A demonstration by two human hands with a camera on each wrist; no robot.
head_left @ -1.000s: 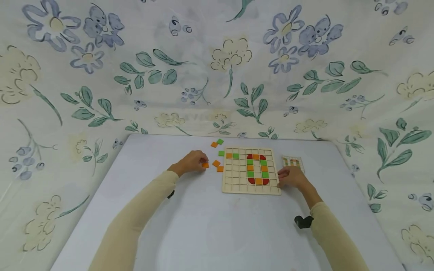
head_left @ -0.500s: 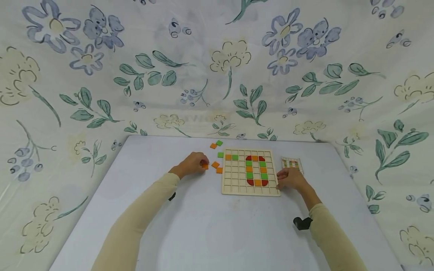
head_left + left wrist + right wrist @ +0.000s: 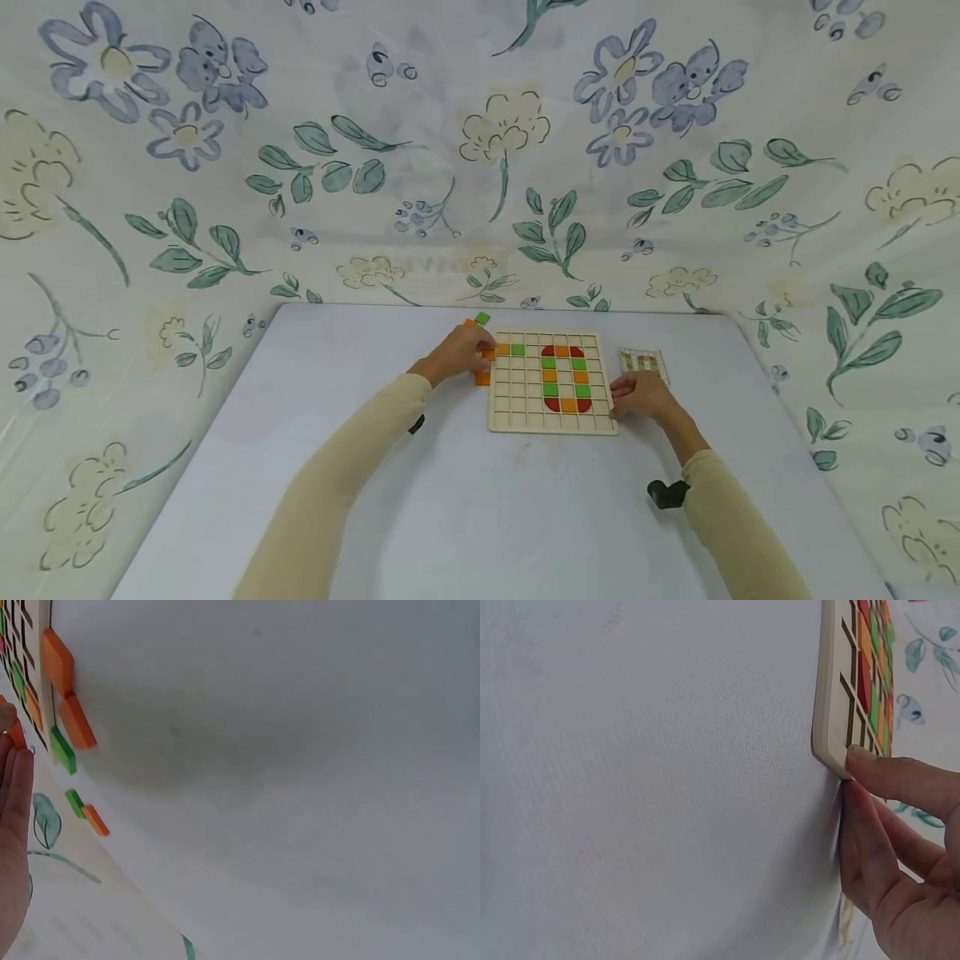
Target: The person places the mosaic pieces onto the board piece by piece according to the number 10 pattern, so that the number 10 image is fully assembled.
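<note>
My left hand (image 3: 456,352) pinches a square orange tile (image 3: 15,733) between thumb and fingers, beside the left edge of a wooden grid board (image 3: 517,422). On the board, red, green and orange tiles form a ring, while an orange and a green tile (image 3: 518,350) sit in its upper left. At the board's right edge my right hand (image 3: 641,395) grips the rim, thumb on top and fingers against the side, plain in the right wrist view. Loose orange tiles (image 3: 58,661) and green tiles (image 3: 63,750) lie left of the board, some hidden by my left hand in the head view.
Right of the board lies a small printed card (image 3: 642,361), partly behind my right hand. The white table (image 3: 480,517) ends at a flower-patterned cloth (image 3: 420,167) at the back and sides. A dark device (image 3: 667,494) sits at my right wrist.
My left hand has moved right with the orange tile, from beyond the loose tiles to the board's upper left edge. My right hand stays on the board's right edge.
</note>
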